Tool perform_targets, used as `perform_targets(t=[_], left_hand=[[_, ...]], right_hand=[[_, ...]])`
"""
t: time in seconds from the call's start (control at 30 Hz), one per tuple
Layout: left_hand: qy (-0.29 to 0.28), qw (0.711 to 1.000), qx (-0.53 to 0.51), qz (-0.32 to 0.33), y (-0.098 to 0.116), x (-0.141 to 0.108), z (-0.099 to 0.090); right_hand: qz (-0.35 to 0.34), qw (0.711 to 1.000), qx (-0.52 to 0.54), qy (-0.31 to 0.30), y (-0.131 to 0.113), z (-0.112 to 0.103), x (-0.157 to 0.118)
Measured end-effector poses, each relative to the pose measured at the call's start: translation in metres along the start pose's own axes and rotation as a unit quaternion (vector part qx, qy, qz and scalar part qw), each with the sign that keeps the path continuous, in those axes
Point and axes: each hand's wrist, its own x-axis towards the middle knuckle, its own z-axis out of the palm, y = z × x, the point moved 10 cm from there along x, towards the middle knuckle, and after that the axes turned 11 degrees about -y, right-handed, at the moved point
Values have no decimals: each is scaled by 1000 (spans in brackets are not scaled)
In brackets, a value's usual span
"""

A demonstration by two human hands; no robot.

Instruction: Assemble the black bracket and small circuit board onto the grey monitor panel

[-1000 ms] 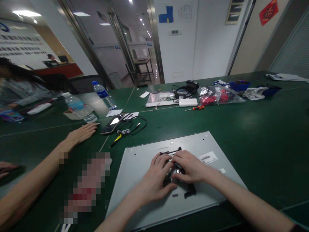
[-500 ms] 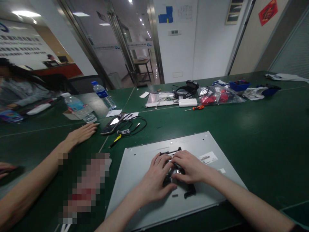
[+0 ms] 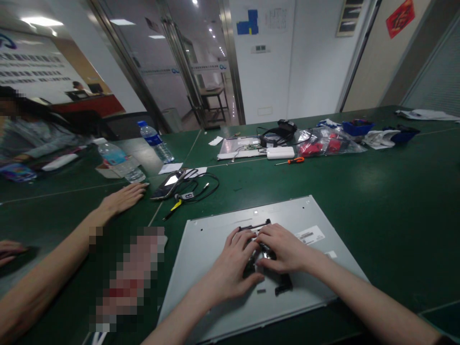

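Black part on grey panel

At lower centre, left hand and right hand block its middle; whether they grip it, I cannot tell. Beyond lies an orange screwdriver; at left, a co-worker's hand beside a bottle.

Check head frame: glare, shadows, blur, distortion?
Head view, right: soft sheen on the green table; head view, center: soft shadow beneath the left hand on the grey panel; head view, upper left: ceiling light blown out, wall lettering smeared, door frame leaning; head view, lower left: mosaic blocks hide detail.
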Motion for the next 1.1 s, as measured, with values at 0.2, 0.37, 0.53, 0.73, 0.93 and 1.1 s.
perform_targets(t=[0.2,0.37,0.53,0.73,0.93,1.1], left_hand=[[-1,1000,-1,-3,-1,0,0],[-8,1000,-3,-8,-1,0,0],[-10,1000,-4,-9,-2,0,1],[-8,1000,-7,-9,-2,0,1],[-9,1000,-3,-9,-2,1,1],[-12,1000,1,-9,-2,1,2]], right_hand=[[0,1000,3,3,-1,-1,-1],[2,1000,-3,2,-1,-1,-1],[0,1000,-4,1,-1,-1,-1],[-3,1000,-8,4,-1,-1,-1],[-1,1000,-9,0,0,1,0],[-2,1000,-10,-1,-1,0,0]])
